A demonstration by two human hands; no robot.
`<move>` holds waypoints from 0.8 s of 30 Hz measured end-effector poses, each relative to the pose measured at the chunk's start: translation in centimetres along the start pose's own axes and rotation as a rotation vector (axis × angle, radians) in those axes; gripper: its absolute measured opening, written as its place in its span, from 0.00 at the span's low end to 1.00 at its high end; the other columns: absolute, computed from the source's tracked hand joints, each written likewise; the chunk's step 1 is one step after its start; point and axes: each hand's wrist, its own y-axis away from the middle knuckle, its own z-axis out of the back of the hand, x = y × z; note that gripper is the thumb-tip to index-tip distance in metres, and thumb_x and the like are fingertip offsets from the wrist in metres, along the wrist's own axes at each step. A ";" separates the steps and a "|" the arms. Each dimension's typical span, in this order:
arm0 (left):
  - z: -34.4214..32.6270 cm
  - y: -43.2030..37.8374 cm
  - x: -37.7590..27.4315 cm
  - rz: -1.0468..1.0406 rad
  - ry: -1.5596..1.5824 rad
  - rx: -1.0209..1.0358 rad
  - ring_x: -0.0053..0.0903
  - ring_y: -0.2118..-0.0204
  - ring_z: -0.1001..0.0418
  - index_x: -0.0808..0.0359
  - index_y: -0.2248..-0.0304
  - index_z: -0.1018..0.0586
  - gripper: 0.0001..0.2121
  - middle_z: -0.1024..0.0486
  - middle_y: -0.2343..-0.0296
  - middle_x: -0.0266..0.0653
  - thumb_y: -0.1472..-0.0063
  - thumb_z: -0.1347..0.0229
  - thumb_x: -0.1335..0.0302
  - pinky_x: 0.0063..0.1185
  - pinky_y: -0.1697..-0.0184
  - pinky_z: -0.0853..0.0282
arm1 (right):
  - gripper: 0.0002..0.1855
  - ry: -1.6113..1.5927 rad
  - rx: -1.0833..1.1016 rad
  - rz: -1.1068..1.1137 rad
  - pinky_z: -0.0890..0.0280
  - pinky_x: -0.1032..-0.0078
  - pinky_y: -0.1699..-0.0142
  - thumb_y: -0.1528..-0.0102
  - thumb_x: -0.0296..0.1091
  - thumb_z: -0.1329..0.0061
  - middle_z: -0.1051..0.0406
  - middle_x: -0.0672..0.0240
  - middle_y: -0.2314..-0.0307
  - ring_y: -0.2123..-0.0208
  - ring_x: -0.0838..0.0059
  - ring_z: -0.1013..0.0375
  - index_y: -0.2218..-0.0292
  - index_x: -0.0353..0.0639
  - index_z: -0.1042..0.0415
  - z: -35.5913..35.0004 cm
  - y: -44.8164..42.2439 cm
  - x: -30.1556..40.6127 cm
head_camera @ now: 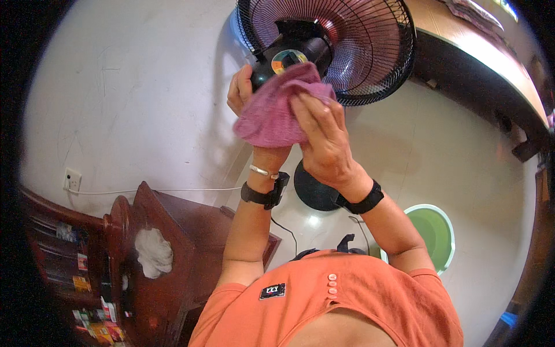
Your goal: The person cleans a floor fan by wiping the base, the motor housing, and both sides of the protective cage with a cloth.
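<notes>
A black electric fan with a round wire grille [373, 52] stands in front of me at the top, its back towards me. A pink-purple cloth [273, 112] lies against the rear of its black motor housing [262, 69], partly over a round coloured label. My right hand [325, 130] presses the cloth with its fingers. My left hand [242, 89] curls around the left side of the housing, its palm hidden behind the cloth. Below my hands, the fan's dark round base [314, 186] rests on the floor.
A green basin [431, 236] of liquid stands on the floor at right. Dark wooden furniture [195, 230] with a crumpled white cloth [154, 253] is at lower left. A white cord runs from a wall socket [72, 179]. A wooden-topped platform [472, 47] curves along the upper right.
</notes>
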 end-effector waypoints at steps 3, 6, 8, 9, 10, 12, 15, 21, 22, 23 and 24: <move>-0.3 -0.7 -0.5 0.038 0.166 -0.014 0.45 0.43 0.44 0.67 0.42 0.41 0.43 0.41 0.46 0.50 0.54 0.31 0.64 0.38 0.40 0.47 | 0.29 -0.016 -0.089 -0.105 0.48 0.58 0.37 0.47 0.26 0.54 0.41 0.50 0.44 0.42 0.45 0.42 0.44 0.29 0.38 -1.6 2.2 -2.0; 0.7 -0.8 -0.5 0.046 0.226 0.044 0.47 0.43 0.45 0.67 0.43 0.41 0.47 0.42 0.47 0.51 0.62 0.29 0.69 0.38 0.40 0.48 | 0.28 -0.082 -0.166 -0.213 0.51 0.58 0.35 0.40 0.32 0.57 0.45 0.44 0.42 0.39 0.43 0.46 0.41 0.28 0.43 -2.3 0.5 -3.6; 0.8 -0.5 -0.5 0.047 0.225 0.085 0.48 0.43 0.46 0.68 0.43 0.42 0.47 0.43 0.47 0.52 0.64 0.32 0.73 0.38 0.39 0.50 | 0.28 -0.125 -0.186 -0.191 0.52 0.58 0.35 0.35 0.41 0.63 0.44 0.44 0.42 0.40 0.43 0.46 0.43 0.28 0.41 -1.8 -1.9 -5.2; 1.0 -0.6 -0.6 0.043 0.228 0.082 0.48 0.43 0.46 0.68 0.43 0.42 0.47 0.43 0.47 0.52 0.64 0.32 0.73 0.38 0.39 0.50 | 0.28 -0.121 -0.189 -0.188 0.52 0.58 0.35 0.35 0.41 0.63 0.44 0.44 0.42 0.40 0.43 0.46 0.43 0.28 0.41 -1.3 -3.5 -5.9; 1.1 -0.6 -0.7 0.048 0.219 0.080 0.48 0.43 0.46 0.68 0.43 0.43 0.47 0.43 0.46 0.52 0.64 0.31 0.73 0.38 0.39 0.50 | 0.27 -0.154 -0.132 -0.103 0.51 0.59 0.35 0.35 0.42 0.63 0.42 0.45 0.43 0.40 0.45 0.45 0.44 0.28 0.39 -0.7 -4.9 -6.5; 0.9 -0.6 -0.6 0.052 0.212 0.081 0.48 0.43 0.46 0.68 0.42 0.43 0.48 0.43 0.46 0.52 0.64 0.31 0.72 0.39 0.39 0.50 | 0.24 -0.161 -0.073 -0.006 0.50 0.61 0.36 0.35 0.42 0.62 0.36 0.48 0.47 0.42 0.47 0.42 0.48 0.30 0.33 0.1 -6.5 -6.8; 1.2 -0.2 -0.2 0.071 0.226 0.067 0.48 0.42 0.47 0.68 0.42 0.43 0.48 0.43 0.46 0.51 0.64 0.31 0.72 0.38 0.39 0.51 | 0.25 -0.245 -0.161 -0.115 0.51 0.60 0.36 0.36 0.42 0.62 0.39 0.48 0.44 0.40 0.47 0.43 0.46 0.30 0.36 -1.8 -4.2 -5.6; 1.1 0.0 0.0 0.094 0.354 0.060 0.46 0.41 0.47 0.67 0.42 0.44 0.49 0.44 0.46 0.51 0.63 0.30 0.70 0.38 0.38 0.51 | 0.32 -0.432 -0.190 -0.271 0.61 0.54 0.33 0.38 0.44 0.58 0.49 0.43 0.40 0.37 0.40 0.52 0.41 0.30 0.44 -4.7 3.5 -0.1; 1.3 -0.2 0.3 0.098 0.337 0.086 0.46 0.41 0.47 0.67 0.42 0.44 0.49 0.44 0.46 0.51 0.63 0.30 0.70 0.37 0.38 0.50 | 0.31 -0.548 -0.177 -0.266 0.63 0.54 0.33 0.39 0.44 0.57 0.48 0.43 0.40 0.37 0.40 0.53 0.42 0.30 0.42 -4.8 3.4 -0.1; 1.3 -0.3 0.4 0.102 0.321 0.112 0.45 0.41 0.46 0.67 0.42 0.44 0.49 0.44 0.46 0.50 0.63 0.30 0.71 0.36 0.38 0.50 | 0.27 -0.550 -0.173 -0.248 0.60 0.55 0.34 0.39 0.42 0.57 0.45 0.43 0.43 0.38 0.41 0.50 0.46 0.31 0.39 -4.5 2.8 -0.9; 1.0 -0.6 0.2 0.098 0.318 0.095 0.45 0.42 0.46 0.67 0.42 0.43 0.49 0.44 0.46 0.50 0.65 0.31 0.72 0.36 0.38 0.50 | 0.24 -0.518 -0.278 -0.233 0.58 0.56 0.34 0.38 0.42 0.58 0.43 0.43 0.45 0.40 0.42 0.48 0.48 0.31 0.37 -4.3 1.2 -1.7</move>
